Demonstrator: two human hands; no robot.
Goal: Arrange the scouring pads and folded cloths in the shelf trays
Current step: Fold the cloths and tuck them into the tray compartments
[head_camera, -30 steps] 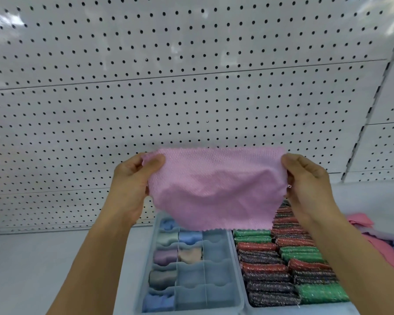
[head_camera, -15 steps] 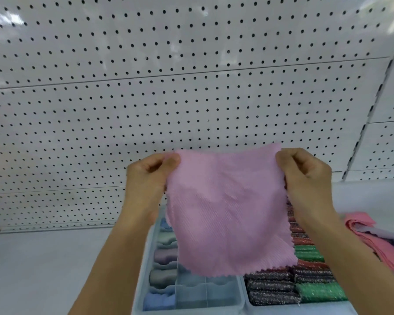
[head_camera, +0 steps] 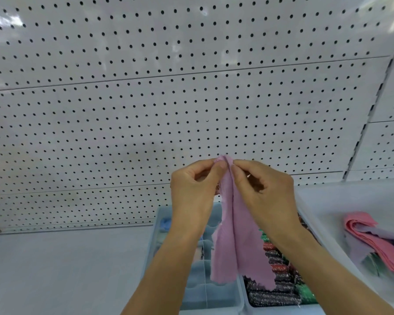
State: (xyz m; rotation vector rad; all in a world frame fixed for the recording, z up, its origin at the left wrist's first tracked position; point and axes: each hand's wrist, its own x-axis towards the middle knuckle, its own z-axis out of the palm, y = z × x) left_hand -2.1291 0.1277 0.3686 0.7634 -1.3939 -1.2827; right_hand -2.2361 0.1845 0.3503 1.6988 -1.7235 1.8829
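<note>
A pink cloth [head_camera: 237,246] hangs folded in half in the air above the trays. My left hand [head_camera: 193,192] and my right hand [head_camera: 264,194] pinch its top corners, pressed together in front of the pegboard. Below sits a pale blue divided tray [head_camera: 216,298], with rolled cloths at its back left, largely hidden by my arms and the cloth. To its right a second tray [head_camera: 280,309] holds rows of glittery scouring pads [head_camera: 278,289] in black, red and green.
A loose pile of pink, lilac and blue cloths [head_camera: 373,242] lies on the white shelf at the right. The white pegboard wall [head_camera: 191,98] rises behind the trays. Bare shelf surface [head_camera: 66,269] spreads to the left.
My hands have come together, bringing the two top corners of the spread pink cloth against each other, so it now hangs folded in half instead of flat and open.
</note>
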